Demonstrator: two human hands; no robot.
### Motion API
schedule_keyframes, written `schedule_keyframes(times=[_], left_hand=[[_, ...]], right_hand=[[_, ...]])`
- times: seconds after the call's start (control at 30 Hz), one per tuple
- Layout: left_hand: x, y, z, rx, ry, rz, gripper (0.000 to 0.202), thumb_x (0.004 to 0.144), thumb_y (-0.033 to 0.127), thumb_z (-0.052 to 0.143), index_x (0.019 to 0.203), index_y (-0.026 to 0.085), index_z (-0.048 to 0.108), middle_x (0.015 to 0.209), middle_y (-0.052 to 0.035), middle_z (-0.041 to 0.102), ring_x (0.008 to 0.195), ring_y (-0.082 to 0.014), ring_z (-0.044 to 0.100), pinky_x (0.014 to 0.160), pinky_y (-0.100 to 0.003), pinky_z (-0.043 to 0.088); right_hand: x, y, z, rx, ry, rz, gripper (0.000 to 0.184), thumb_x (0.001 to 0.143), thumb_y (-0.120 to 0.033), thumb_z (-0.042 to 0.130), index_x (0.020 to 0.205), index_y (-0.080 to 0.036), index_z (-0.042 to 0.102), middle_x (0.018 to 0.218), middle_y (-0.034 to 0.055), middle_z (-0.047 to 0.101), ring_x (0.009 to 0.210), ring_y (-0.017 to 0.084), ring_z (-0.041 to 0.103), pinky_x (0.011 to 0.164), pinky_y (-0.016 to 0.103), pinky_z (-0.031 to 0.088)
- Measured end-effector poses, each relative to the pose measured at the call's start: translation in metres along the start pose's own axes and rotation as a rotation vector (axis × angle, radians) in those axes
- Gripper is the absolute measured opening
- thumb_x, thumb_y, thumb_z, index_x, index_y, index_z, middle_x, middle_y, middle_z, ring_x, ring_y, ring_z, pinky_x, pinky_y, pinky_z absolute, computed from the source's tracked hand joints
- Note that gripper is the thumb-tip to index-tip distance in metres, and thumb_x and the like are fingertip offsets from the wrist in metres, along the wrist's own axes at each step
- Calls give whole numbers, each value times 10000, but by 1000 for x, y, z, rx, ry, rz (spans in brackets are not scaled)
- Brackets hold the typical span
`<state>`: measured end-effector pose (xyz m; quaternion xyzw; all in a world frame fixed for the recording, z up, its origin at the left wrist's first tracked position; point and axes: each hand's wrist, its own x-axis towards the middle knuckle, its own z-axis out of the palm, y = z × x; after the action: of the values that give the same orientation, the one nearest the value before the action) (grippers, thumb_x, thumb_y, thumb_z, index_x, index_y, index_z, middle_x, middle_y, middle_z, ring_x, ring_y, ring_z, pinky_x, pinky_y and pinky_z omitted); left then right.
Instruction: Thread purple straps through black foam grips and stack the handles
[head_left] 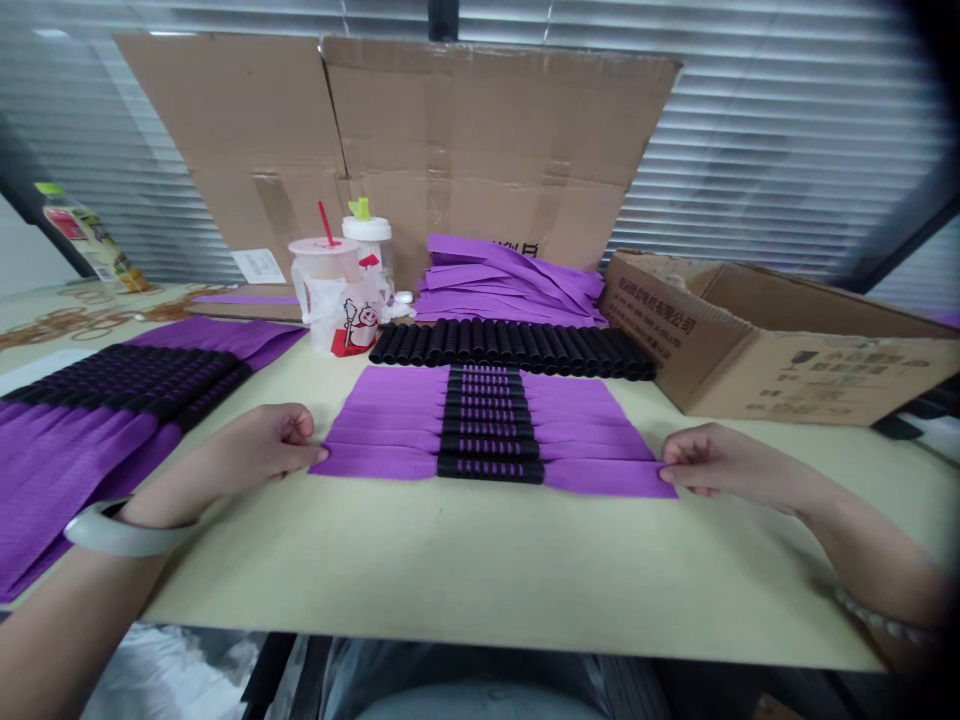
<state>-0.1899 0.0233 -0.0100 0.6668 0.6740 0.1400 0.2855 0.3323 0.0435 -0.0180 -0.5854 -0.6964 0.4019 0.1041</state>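
Observation:
A purple fabric strip (600,477) runs through a slotted black plastic tube (490,470) and lies nearest me in a row of several like it. My left hand (274,445) pinches the strip's left end between thumb and finger. At the opposite end, my right hand (701,460) pinches the right corner the same way. Behind it, the other threaded strips (577,410) lie flat and close together, their tubes lined up in a column. Purple shows through the slots of each tube.
Plain black tubes (517,345) lie in a row behind, before a pile of purple strips (510,285). More threaded strips (127,385) are stacked at left. A lidded cup (326,290), a bottle (94,235) and an open cardboard box (787,370) stand around.

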Motion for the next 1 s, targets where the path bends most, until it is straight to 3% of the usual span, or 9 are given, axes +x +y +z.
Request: schedule_keyframes(times=[0.1, 0.2, 0.37, 0.43, 0.5, 0.57, 0.67, 0.8, 1.0], left_hand=[[-1, -2, -4, -58, -16, -15, 249, 754, 377, 597, 727, 207, 417, 529, 73, 491, 503, -118, 420, 497, -220, 306], [-3, -5, -13, -161, 88, -19, 238, 771, 401, 563, 743, 206, 430, 556, 64, 502, 519, -123, 456, 525, -224, 340], [-10, 19, -17, 41, 277, 131, 214, 818, 388, 505, 746, 187, 503, 598, 20, 554, 559, -145, 503, 555, -246, 366], [-10, 43, -8, 164, 248, 280, 243, 846, 389, 471, 773, 180, 570, 681, -14, 614, 614, -168, 548, 593, -271, 401], [-7, 68, 6, 224, 243, 484, 259, 884, 356, 440, 958, 184, 618, 934, -49, 676, 840, -209, 623, 777, -316, 459], [0, 88, 21, 250, 247, 658, 356, 907, 299, 413, 1222, 198, 544, 1226, -68, 616, 1123, -241, 571, 985, -372, 415], [11, 100, 44, 232, 202, 754, 512, 888, 258, 447, 1391, 179, 398, 1439, -97, 456, 1323, -263, 422, 1106, -434, 341], [13, 94, 69, 182, 186, 787, 541, 828, 323, 592, 1334, 192, 451, 1457, -128, 420, 1358, -287, 378, 1114, -462, 352], [9, 89, 88, 189, 166, 859, 292, 788, 261, 637, 1066, 219, 559, 1425, -110, 452, 1351, -288, 386, 1113, -490, 355]], right_hand=[[0, 3, -1, -22, -3, 14, 222, 734, -385, 643, 658, -198, 551, 594, -7, 504, 551, 140, 450, 495, 250, 334], [-1, 6, -2, 3, 39, -26, 234, 786, -412, 638, 736, -208, 535, 588, -14, 484, 538, 140, 433, 492, 259, 318], [-3, -24, 10, -110, 323, -226, 348, 858, -528, 587, 776, -196, 527, 592, -16, 457, 544, 134, 403, 505, 263, 312], [-2, -51, 19, -244, 395, -382, 317, 895, -488, 563, 775, -195, 557, 643, 0, 497, 580, 137, 440, 538, 266, 349], [3, -76, 28, -391, 406, -574, 251, 910, -419, 564, 786, -202, 583, 718, 19, 556, 639, 153, 504, 572, 275, 385], [10, -95, 37, -492, 414, -760, 168, 925, -328, 543, 819, -206, 590, 781, 33, 585, 706, 173, 545, 629, 296, 423], [20, -103, 52, -526, 410, -943, 96, 936, -224, 505, 896, -209, 591, 850, 48, 610, 797, 194, 571, 710, 331, 466], [23, -86, 66, -440, 402, -967, 102, 921, -206, 540, 1001, -207, 604, 924, 66, 625, 851, 207, 586, 744, 354, 504], [20, -70, 74, -383, 322, -904, 145, 888, -207, 592, 1027, -183, 629, 981, 77, 633, 915, 214, 599, 786, 355, 514]])
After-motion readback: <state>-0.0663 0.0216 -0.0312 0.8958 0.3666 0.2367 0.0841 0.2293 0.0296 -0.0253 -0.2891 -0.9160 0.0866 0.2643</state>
